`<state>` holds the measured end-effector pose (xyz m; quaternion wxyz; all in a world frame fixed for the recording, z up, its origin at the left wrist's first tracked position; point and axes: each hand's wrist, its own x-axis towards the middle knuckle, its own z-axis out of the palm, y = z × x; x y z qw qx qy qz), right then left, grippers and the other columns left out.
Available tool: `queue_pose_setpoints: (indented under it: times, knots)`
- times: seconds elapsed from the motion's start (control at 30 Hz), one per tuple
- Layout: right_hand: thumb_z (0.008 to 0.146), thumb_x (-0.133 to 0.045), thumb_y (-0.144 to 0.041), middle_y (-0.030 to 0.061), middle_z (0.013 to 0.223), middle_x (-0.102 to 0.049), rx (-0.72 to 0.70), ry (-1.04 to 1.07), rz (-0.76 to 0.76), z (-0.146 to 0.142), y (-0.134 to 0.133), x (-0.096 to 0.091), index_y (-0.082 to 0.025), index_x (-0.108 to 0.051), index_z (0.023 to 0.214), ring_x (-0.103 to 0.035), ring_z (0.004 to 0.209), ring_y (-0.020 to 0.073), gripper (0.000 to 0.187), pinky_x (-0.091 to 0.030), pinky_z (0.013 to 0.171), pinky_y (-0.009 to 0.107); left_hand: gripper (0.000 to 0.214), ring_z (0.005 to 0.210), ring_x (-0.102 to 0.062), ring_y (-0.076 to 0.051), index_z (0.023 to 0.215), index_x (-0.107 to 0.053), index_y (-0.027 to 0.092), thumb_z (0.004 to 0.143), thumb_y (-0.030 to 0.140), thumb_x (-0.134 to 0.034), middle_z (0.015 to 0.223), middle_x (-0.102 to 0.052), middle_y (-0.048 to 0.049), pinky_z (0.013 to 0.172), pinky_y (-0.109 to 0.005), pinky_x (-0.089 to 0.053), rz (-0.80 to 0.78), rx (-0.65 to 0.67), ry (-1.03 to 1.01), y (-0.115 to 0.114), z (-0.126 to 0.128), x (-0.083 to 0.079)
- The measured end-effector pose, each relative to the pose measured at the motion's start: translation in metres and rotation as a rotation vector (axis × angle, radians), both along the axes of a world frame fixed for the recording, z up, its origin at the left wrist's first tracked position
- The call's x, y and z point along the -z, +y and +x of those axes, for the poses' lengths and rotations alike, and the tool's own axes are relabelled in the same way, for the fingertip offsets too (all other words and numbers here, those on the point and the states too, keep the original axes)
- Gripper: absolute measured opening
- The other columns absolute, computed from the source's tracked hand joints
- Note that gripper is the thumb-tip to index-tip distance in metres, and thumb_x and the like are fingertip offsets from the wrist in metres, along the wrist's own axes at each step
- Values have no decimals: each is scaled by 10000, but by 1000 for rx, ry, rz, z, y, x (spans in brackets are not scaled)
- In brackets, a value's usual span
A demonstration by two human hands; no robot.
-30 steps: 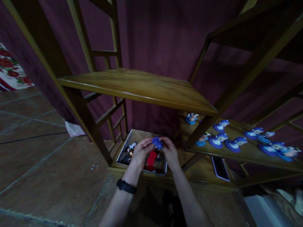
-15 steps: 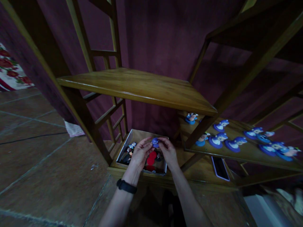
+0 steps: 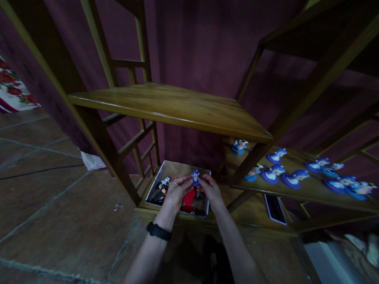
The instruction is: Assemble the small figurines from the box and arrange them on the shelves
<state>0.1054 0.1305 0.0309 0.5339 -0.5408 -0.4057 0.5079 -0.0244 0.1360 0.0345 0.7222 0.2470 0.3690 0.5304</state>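
Observation:
Between my fingers a small purple-and-white figurine [image 3: 196,177] stands upright, its front turned toward me. My left hand [image 3: 178,193] pinches it from the left, and a dark band circles that wrist. My right hand [image 3: 211,191] grips its base from the right with thumb and fingers. Both hands are over an open cardboard box [image 3: 175,167] on the low shelf. Inside the box lie several small figurines [image 3: 164,189] at the left and a red piece [image 3: 188,198] near the middle, partly hidden by my hands.
Several purple and blue figurines [image 3: 272,173] stand on the shelf at right. A phone-like dark object with a pale rim [image 3: 275,209] lies on the lower board. Above the box juts a wooden shelf board [image 3: 174,104]; a slanting post [image 3: 251,157] rises right of my hands.
The figurine has been tipped from base-toward-me to upright, so its front now shows. My hands stay over the box, with the fingers slightly shifted.

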Motion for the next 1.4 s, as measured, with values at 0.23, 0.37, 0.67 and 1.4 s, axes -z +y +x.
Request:
queue_pose_setpoints:
  times: [0.23,0.37,0.67,1.4]
  knots:
    - [675,-599,-363,-24,733,-618,-16,-4,0,-1,-3,-2,-205,-578,830,-563,556,107,222,-468,551,235,233,639,-609,-108,723,-704,108,513,143,-798,711,-689,-48,610,-206,-482,-45,-42,20,1,1,5]
    - [643,-623,-345,-26,728,-615,15,45,-5,-3,-3,-5,-202,-579,798,-563,560,107,215,-473,548,235,208,574,-579,-86,687,-703,109,506,141,-800,640,-669,-33,566,-189,-459,-51,-66,32,0,3,3]
    - [607,-634,-324,-31,706,-603,32,124,-9,-5,-7,-9,-201,-571,755,-565,584,112,202,-487,562,242,215,551,-561,-76,674,-705,110,492,163,-809,648,-669,-37,560,-189,-446,-57,-47,36,0,3,4]
    - [619,-664,-350,4,724,-642,74,297,-23,-2,-12,-2,-191,-580,770,-599,612,132,235,-537,582,287,145,595,-616,-99,702,-685,105,622,-15,-688,687,-675,-61,583,-194,-514,-175,-24,-85,2,5,12]
